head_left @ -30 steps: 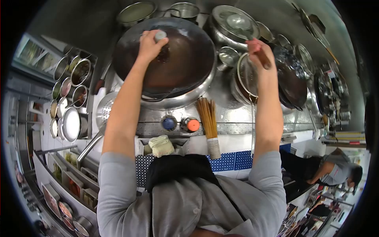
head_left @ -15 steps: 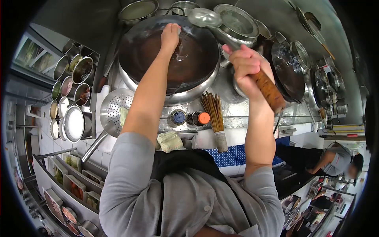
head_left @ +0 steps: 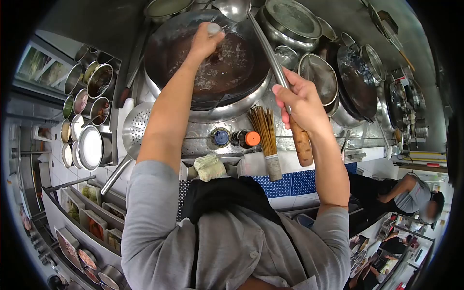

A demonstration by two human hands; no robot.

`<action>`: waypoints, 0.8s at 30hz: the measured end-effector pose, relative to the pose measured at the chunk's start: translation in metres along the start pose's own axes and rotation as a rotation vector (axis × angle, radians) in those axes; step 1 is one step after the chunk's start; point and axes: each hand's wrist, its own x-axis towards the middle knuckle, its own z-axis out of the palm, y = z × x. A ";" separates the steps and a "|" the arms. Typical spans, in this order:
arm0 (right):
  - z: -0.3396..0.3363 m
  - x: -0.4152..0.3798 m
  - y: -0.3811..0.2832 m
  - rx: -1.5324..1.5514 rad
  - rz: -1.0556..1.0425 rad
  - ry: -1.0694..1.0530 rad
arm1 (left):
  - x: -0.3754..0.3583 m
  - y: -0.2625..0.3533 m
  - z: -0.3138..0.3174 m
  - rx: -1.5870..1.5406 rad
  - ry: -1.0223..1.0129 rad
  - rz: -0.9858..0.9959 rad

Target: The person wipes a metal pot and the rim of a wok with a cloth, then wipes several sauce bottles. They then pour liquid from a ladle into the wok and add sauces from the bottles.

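Note:
My left hand (head_left: 204, 44) is closed round a small bottle with a pale round end (head_left: 213, 29) turned up toward me; the rest of it is mostly hidden by my fingers. It is above the wok (head_left: 159, 79), which contains a reddish-brown, rippling liquid (head_left: 224, 77). My right hand (head_left: 307, 108) grips a long steel ladle (head_left: 268, 46) near its wooden handle end (head_left: 302, 145). The ladle's bowl (head_left: 234, 8) is beyond the wok's upper right rim.
A perforated strainer (head_left: 137, 128) lies left of the wok. A blue-capped jar (head_left: 221, 137), an orange-capped bottle (head_left: 250, 139), a bamboo brush (head_left: 265, 133) and a folded cloth (head_left: 209, 167) are in front. A second wok (head_left: 356, 84) is at right. Another person (head_left: 408, 193) stands beyond.
My left hand has turned, exposing the bottle's pale end, and the liquid in the wok now ripples. The ladle has swung to the far side, and my right hand has moved down.

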 end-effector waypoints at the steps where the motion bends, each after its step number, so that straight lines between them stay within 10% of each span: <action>1: -0.001 0.005 0.008 -0.072 0.002 0.032 | -0.004 0.005 -0.004 0.005 0.001 -0.051; 8: -0.007 0.056 0.063 -0.226 0.064 -0.010 | 0.014 0.006 -0.043 0.188 0.049 0.007; 19: -0.012 0.012 0.083 1.170 0.504 -0.367 | 0.006 -0.003 -0.057 0.200 0.117 0.024; 24: -0.025 -0.026 0.042 1.187 0.406 -0.335 | 0.008 -0.029 -0.027 0.011 0.023 0.037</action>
